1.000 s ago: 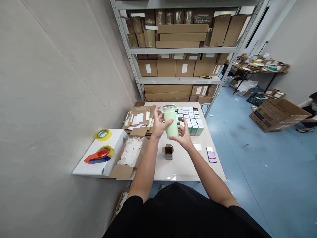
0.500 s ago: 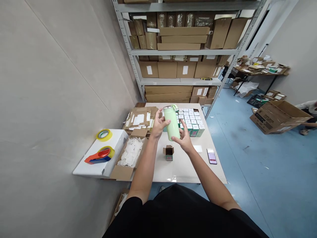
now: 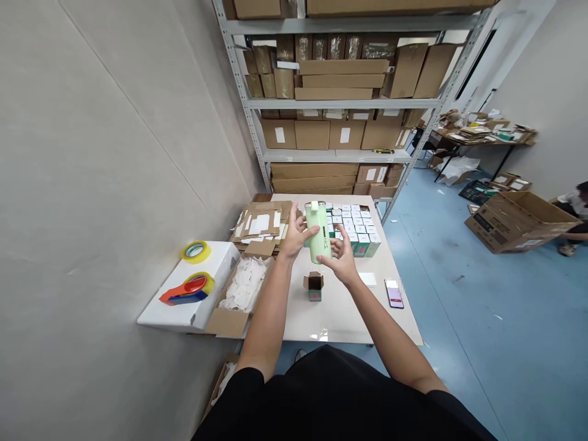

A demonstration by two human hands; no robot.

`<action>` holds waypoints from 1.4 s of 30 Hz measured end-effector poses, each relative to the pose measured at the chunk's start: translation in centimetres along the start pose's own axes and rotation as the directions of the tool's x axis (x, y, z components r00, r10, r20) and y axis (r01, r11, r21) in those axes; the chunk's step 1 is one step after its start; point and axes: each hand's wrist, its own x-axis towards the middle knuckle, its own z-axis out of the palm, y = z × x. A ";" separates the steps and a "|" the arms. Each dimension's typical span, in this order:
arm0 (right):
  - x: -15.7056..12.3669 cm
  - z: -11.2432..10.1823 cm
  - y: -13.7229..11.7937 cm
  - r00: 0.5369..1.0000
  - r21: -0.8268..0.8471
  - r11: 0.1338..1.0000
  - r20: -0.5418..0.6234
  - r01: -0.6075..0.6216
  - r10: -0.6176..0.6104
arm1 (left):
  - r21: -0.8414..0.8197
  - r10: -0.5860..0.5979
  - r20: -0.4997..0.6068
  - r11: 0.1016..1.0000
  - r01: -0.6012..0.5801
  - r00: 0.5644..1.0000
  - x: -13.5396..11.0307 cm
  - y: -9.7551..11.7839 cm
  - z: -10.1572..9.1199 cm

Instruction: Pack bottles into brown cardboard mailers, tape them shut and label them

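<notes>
A light green bottle (image 3: pixel 318 240) with dark lettering down its side is held above the table, close to upright. My left hand (image 3: pixel 294 235) grips it from the left, thumb across its front. At its lower right my right hand (image 3: pixel 340 257) closes on it, thumb near the base. A small open carton (image 3: pixel 314 286) stands on the table below the bottle, flaps spread and its inside dark. Behind my hands are several small green-and-white boxes (image 3: pixel 361 236) in rows, partly hidden by the bottle and fingers.
On the left are flattened cardboard (image 3: pixel 260 222), a box of white paper (image 3: pixel 245 285), and tape rolls (image 3: pixel 196 251) with a red-and-blue tape dispenser (image 3: pixel 186 291). A phone (image 3: pixel 394 294) lies at right. Shelves of cartons (image 3: pixel 312 135) rise behind. Another person (image 3: pixel 574 214) is at far right.
The bottle has been turned in my hands: its lettering and the green loop on its lid now face me. Both hands keep their hold. The view has tilted up slightly.
</notes>
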 end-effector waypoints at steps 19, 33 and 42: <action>-0.4 -0.4 0.2 0.994 0.129 0.987 0.075 -0.095 0.086 | 0.017 -0.039 0.004 0.999 0.039 0.999 -0.4 -0.7 -0.1; -1.0 -0.6 0.4 0.998 0.053 0.997 -0.035 -0.058 0.060 | 0.093 -0.028 0.011 0.995 0.027 1.000 -1.0 -0.9 1.2; -1.1 -0.3 0.0 0.995 0.111 0.989 0.010 -0.096 0.095 | 0.031 -0.016 -0.008 0.999 0.017 1.000 -0.9 -0.9 1.6</action>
